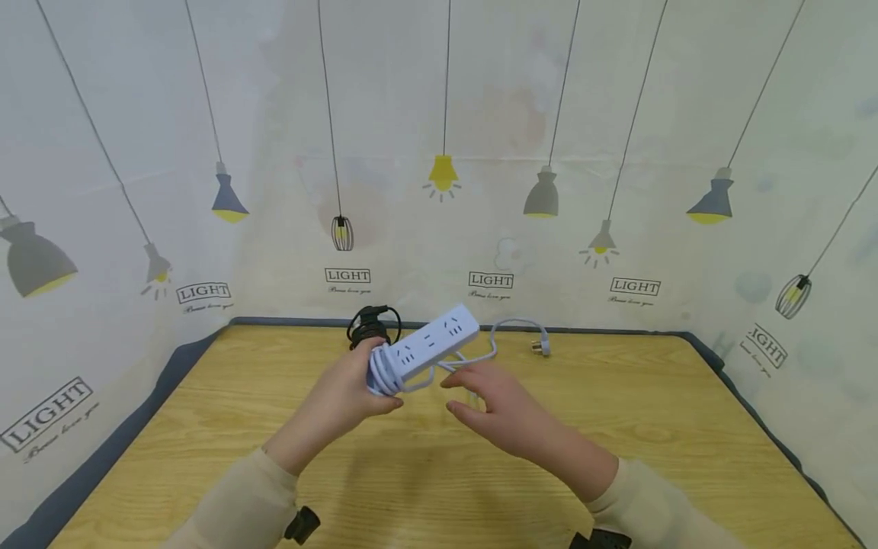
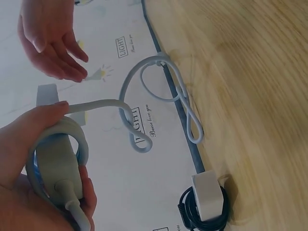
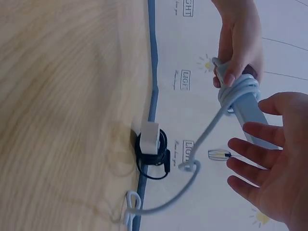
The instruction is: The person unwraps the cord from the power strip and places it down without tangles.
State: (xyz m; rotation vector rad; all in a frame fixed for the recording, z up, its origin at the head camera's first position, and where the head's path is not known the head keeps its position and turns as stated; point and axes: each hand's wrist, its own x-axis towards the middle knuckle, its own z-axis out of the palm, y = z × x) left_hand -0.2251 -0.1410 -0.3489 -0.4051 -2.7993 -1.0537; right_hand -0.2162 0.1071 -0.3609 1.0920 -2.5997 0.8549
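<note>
My left hand [image 1: 343,393] grips a white power strip [image 1: 439,335] at one end, holding it tilted above the table. Several turns of its white cord [image 1: 384,370] wrap round that end, under the fingers and thumb. From there the rest of the cord trails to the table, where the plug [image 1: 542,347] lies at the back. Beside the strip, my right hand [image 1: 507,415] hovers with fingers spread and loosely bent. In the right wrist view, the right hand [image 3: 269,159] has its palm showing, with nothing held in it.
A black cable bundle [image 1: 369,324] lies at the table's back edge behind the strip; the wrist views show a white block-shaped adapter [image 2: 208,195] with it. Walls of lamp-printed cloth [image 1: 439,229] surround the wooden table [image 1: 652,412] at the back and sides.
</note>
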